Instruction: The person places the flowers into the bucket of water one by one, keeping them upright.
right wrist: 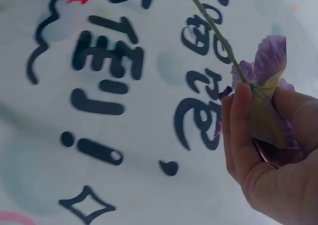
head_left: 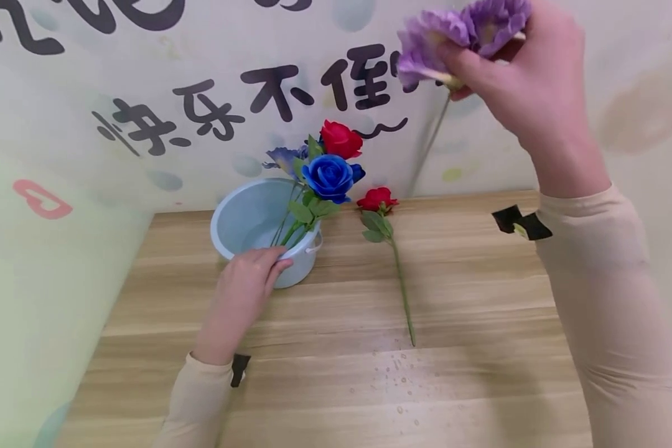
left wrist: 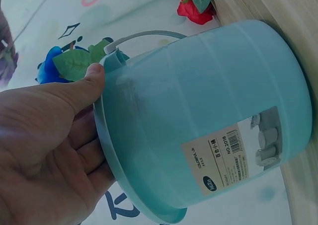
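My left hand (head_left: 243, 286) grips the near rim of a light blue plastic bucket (head_left: 301, 267). In the left wrist view the thumb lies at the rim beside the handle, the fingers curled under the edge. A blue rose (head_left: 330, 177), a red rose (head_left: 341, 139) and a bluish-purple flower (head_left: 284, 158) stand in the bucket, leaning right over its rim. High at the right, my right hand (head_left: 543, 93) holds a purple artificial flower (head_left: 432, 46) by its bloom, the thin stem (head_left: 434, 134) hanging down. In the right wrist view the fingers pinch the base of its petals (right wrist: 271, 56).
Right of the bucket, another red rose (head_left: 378, 199) lies on the wooden table (head_left: 325, 373), stem toward me. Water drops (head_left: 403, 379) dot the wood near the stem's end. A white wall with black lettering (head_left: 277, 92) rises behind the table. The bucket carries a paper label (left wrist: 231, 150).
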The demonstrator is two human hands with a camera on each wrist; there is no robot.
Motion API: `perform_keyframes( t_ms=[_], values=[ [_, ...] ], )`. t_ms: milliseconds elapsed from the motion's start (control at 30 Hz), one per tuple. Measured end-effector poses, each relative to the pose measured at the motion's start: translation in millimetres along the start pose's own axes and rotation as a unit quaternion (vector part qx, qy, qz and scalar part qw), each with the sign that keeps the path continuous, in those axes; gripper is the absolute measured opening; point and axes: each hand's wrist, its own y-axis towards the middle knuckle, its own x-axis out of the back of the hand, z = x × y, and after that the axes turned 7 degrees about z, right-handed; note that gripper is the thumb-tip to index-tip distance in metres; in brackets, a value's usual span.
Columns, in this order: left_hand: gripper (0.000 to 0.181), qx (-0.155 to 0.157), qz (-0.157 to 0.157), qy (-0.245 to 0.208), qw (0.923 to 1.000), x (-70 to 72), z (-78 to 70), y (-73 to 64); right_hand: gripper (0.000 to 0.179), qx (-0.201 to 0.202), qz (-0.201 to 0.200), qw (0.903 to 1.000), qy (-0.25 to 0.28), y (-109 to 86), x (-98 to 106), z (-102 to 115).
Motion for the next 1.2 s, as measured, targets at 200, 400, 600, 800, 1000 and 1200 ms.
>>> perform_keyframes(
  t_ms=[200, 400, 600, 800, 1000, 1200],
  values=[
    [0.026, 0.003, -0.001, -0.002, 1.0, 0.1, -0.3, -0.5, 0.041, 0.093, -0.016, 0.9929, 0.073, 5.0, -26.1, 16.7],
    [0.026, 0.0, -0.006, -0.003, 1.0, -1.8, 0.0, -1.3, 0.037, 0.178, -0.015, 0.981, -0.076, 7.8, -46.2, 10.5],
    [0.024, -0.006, -0.012, -0.007, 0.9999, -1.9, 0.5, -0.8, 0.035, 0.243, 0.011, 0.964, -0.106, 5.9, -67.3, 4.4],
    [0.025, -0.012, -0.013, -0.007, 0.9998, -1.9, 0.7, 1.3, 0.032, 0.245, 0.047, 0.9622, -0.11, -1.4, -88.1, 2.3],
    [0.025, -0.007, -0.007, -0.002, 0.9999, -1.0, 0.0, 1.9, 0.034, 0.256, 0.073, 0.9578, -0.108, -11.9, -109.9, -5.0],
    [0.025, -0.005, -0.01, 0.003, 0.9999, -0.5, 0.8, -0.2, 0.033, 0.271, 0.106, 0.9526, -0.087, -19.2, -133.0, -17.5]
  ],
)
